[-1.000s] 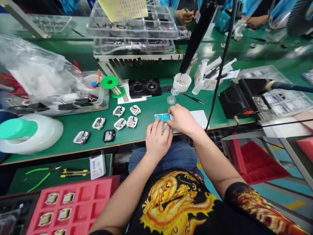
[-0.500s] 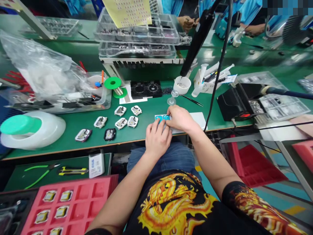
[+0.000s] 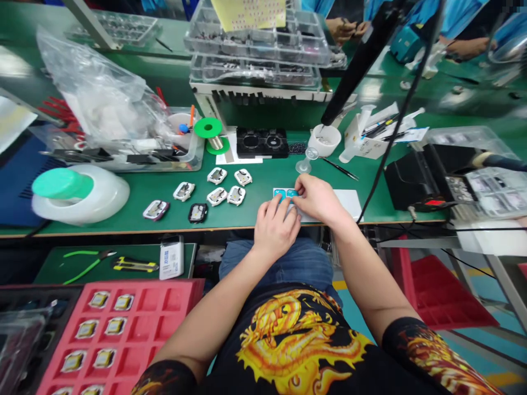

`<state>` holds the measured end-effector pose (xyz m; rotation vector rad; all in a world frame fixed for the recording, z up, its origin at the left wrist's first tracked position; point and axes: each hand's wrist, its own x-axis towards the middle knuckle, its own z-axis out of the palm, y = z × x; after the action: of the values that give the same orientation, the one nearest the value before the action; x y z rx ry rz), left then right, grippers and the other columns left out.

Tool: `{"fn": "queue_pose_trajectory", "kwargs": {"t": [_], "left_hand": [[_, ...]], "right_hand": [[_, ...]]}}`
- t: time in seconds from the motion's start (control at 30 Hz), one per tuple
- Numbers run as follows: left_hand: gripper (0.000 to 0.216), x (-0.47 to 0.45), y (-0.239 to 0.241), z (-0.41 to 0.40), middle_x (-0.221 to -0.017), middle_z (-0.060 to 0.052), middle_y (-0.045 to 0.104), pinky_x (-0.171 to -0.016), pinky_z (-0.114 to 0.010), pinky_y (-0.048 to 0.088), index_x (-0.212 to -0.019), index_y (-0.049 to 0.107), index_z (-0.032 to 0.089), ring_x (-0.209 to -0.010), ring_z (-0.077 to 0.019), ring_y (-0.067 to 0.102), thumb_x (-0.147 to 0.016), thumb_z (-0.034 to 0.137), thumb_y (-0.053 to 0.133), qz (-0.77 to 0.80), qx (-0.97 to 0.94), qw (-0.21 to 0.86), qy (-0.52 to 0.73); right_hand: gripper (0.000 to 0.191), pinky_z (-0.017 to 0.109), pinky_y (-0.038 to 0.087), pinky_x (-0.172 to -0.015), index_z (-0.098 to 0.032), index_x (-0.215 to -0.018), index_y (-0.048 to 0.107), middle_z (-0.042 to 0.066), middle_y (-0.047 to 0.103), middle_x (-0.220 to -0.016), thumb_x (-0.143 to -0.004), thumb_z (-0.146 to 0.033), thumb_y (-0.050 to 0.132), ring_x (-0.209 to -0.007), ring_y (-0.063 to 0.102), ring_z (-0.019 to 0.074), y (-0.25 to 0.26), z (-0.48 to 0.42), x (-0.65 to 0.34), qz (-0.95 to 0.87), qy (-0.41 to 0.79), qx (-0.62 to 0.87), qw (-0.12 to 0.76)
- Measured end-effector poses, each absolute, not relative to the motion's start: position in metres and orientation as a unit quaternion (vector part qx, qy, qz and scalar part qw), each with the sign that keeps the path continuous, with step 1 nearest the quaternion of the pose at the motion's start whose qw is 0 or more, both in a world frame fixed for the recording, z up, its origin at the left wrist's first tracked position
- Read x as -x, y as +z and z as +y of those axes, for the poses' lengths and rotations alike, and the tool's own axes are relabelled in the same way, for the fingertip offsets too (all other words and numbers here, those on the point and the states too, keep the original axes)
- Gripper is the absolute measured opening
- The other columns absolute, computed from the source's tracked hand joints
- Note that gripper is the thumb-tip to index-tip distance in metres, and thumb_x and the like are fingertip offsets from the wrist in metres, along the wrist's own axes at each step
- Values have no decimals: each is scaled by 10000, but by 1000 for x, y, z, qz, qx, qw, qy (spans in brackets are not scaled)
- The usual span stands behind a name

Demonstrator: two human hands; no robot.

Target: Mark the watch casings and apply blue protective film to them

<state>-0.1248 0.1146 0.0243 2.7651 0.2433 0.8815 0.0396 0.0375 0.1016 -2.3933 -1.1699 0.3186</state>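
Both my hands meet at the front edge of the green bench (image 3: 135,208). My left hand (image 3: 275,229) lies with its fingers pressed down on a small sheet of blue stickers (image 3: 283,193). My right hand (image 3: 318,198) pinches at the same sheet from the right, fingertips curled together on it. A white card (image 3: 349,201) lies just under and to the right of my right hand. Several small white and dark device shells (image 3: 217,193) lie in a loose group to the left of my hands.
A black fixture block (image 3: 262,142), a white cup (image 3: 324,139), tweezers (image 3: 340,168) and a green spool (image 3: 208,129) stand behind. Clear parts trays (image 3: 255,44) are stacked at the back. A red tray (image 3: 123,334) with gold parts sits at lower left, a black device (image 3: 411,175) at right.
The view has shifted, so everything sits further right and lower. My hands stay together on the blue sticker sheet with only small finger movements.
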Motion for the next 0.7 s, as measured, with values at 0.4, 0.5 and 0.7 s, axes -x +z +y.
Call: {"fn": "queue_pose_trajectory", "kwargs": {"t": [0.4, 0.5, 0.7], "left_hand": [[273, 127, 26, 115, -1460, -214, 691, -1160, -551, 504, -1277, 773, 182, -1474, -380, 590, -1087, 326, 639, 100, -942, 114, 301], [265, 130, 29, 112, -1456, -208, 685, -1175, -555, 509, -1272, 769, 187, -1514, -388, 542, -1076, 331, 664, 103, -940, 132, 296], [306, 134, 67, 167, -1415, -184, 687, -1232, -575, 469, -1315, 740, 185, -1461, -368, 542, -1075, 346, 638, 125, -934, 126, 310]], "right_hand": [[67, 316, 505, -794, -212, -875, 721, 16, 722, -930, -835, -266, 719, -824, 643, 172, 80, 26, -38, -370, 132, 806, 443], [161, 310, 503, -736, -213, -914, 708, 25, 746, -924, -846, -355, 741, -775, 641, 164, 72, 25, -38, -295, 149, 768, 549], [210, 327, 532, -786, -241, -947, 647, 30, 689, -883, -849, -390, 757, -803, 636, 173, 59, 24, -43, -251, 140, 698, 656]]}}
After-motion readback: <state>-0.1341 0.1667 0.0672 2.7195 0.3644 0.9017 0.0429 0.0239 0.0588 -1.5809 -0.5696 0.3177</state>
